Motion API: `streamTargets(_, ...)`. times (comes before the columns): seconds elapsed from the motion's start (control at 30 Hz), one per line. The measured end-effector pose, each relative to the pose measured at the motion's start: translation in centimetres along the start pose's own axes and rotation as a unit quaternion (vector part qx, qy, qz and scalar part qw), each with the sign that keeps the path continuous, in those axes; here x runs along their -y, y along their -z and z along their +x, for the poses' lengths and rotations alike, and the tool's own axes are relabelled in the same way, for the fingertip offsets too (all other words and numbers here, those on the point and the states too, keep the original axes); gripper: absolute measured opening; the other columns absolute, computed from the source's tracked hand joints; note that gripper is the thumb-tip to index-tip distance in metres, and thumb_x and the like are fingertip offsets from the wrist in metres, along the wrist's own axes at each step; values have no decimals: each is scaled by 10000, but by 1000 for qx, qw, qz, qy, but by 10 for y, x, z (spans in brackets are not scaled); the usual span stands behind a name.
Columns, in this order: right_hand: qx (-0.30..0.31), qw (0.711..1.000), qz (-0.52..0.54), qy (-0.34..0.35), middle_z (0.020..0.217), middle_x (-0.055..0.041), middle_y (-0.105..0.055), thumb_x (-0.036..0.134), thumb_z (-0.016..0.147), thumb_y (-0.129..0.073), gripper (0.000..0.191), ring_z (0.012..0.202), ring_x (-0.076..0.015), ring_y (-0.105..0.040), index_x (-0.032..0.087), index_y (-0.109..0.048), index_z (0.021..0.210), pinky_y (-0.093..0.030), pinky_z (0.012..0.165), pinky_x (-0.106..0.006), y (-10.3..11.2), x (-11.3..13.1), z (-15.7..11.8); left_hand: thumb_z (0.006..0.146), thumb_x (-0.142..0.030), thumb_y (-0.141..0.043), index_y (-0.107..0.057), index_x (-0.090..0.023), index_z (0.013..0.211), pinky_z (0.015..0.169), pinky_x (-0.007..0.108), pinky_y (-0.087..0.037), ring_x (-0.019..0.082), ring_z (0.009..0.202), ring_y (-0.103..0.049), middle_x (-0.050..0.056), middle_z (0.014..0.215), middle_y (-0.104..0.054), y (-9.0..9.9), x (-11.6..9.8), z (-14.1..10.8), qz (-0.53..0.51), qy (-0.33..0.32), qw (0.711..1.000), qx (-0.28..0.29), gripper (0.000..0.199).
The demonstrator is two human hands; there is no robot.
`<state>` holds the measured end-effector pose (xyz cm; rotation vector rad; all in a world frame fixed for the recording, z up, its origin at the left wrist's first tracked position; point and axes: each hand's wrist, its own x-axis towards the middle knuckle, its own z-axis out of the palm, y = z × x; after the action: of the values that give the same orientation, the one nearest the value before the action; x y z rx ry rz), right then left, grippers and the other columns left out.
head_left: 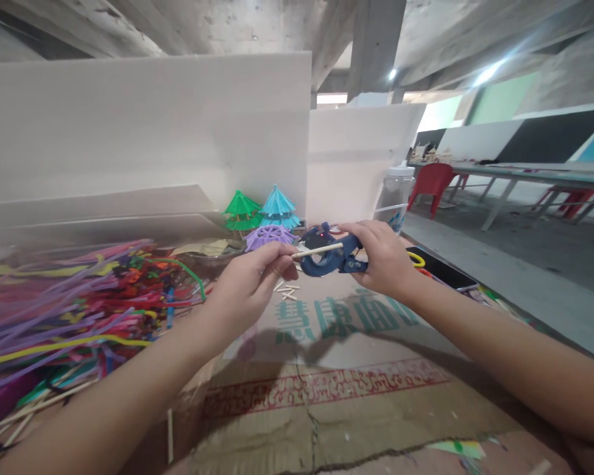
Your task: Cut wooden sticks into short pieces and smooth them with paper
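Between the fingertips of my left hand (257, 280) is one end of a thin pale wooden stick (321, 251). The stick points right, towards my right hand (380, 254), whose fingers are wrapped round a dark blue hand tool (349, 254). The stick's far end lies at the tool, in front of its curved part. Beneath the hands, several short stick pieces (287, 290) lie on a cardboard sheet (326, 356) with green characters and a red pattern. Behind them stand small green (242, 211), light blue (278, 208) and purple (271, 236) paper-like umbrella shapes.
Many coloured pipe cleaners (79, 297) are heaped at the left. A clear jar (395, 198) with a white lid stands back right, near a dark phone-like slab (440, 267). White boards (153, 132) rise behind. A red chair (431, 188) is farther off.
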<state>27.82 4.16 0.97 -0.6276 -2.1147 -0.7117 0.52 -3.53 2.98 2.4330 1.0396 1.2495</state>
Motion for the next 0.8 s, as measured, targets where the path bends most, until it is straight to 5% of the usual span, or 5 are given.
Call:
streamTargets(0.27, -11, 999, -18, 33, 1181, -160, -705, 224, 723, -626, 613, 1043, -342, -652, 183, -498, 1322, -503, 892, -478, 4, 7, 0, 916, -65, -415, -657, -165, 974, 702, 200, -491, 140, 807, -688, 24, 925, -754, -5, -6, -1, 58, -63, 996, 33, 268)
streamTargets(0.8, -54, 993, -71, 83, 1069, -158, -706, 310, 838, -592, 475, 932, -311, -632, 165, -513, 1283, -462, 820, -438, 17, 12, 5, 871, -42, -402, -652, -169, 873, 624, 197, -482, 135, 676, -653, 7, 795, -724, 0, -18, -5, 110, -124, 984, 64, 280)
